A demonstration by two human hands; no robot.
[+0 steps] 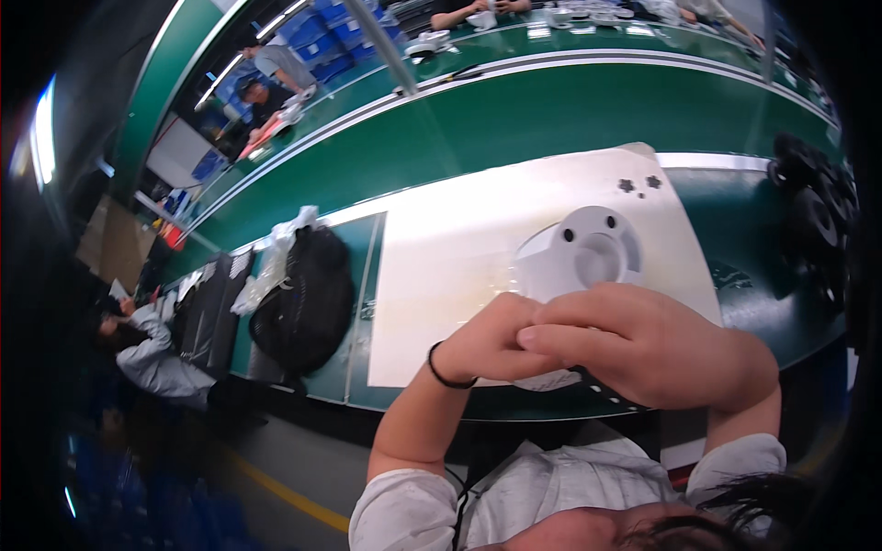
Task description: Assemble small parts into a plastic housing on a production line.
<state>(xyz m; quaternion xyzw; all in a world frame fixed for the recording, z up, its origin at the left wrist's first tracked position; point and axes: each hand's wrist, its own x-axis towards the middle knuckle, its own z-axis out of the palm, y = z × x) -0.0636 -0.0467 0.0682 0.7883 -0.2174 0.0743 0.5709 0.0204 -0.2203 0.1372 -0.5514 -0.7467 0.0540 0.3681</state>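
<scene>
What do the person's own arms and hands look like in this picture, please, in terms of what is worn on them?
Both hands are bare, with no gloves. The left hand has a thin black band around its wrist. The right hand shows no band or watch. Both forearms are uncovered, and short pale grey-white sleeves end near the elbows. No rings are visible.

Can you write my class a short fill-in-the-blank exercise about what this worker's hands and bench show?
1. The left hand wears a thin ____ band on its wrist.
2. Both hands meet in front of a round ____ plastic part.
3. That part rests on a white mat laid over a ____ bench.
4. Left of the mat sits a bulky ____ bag.

Missing words: black; white; green; black
</scene>
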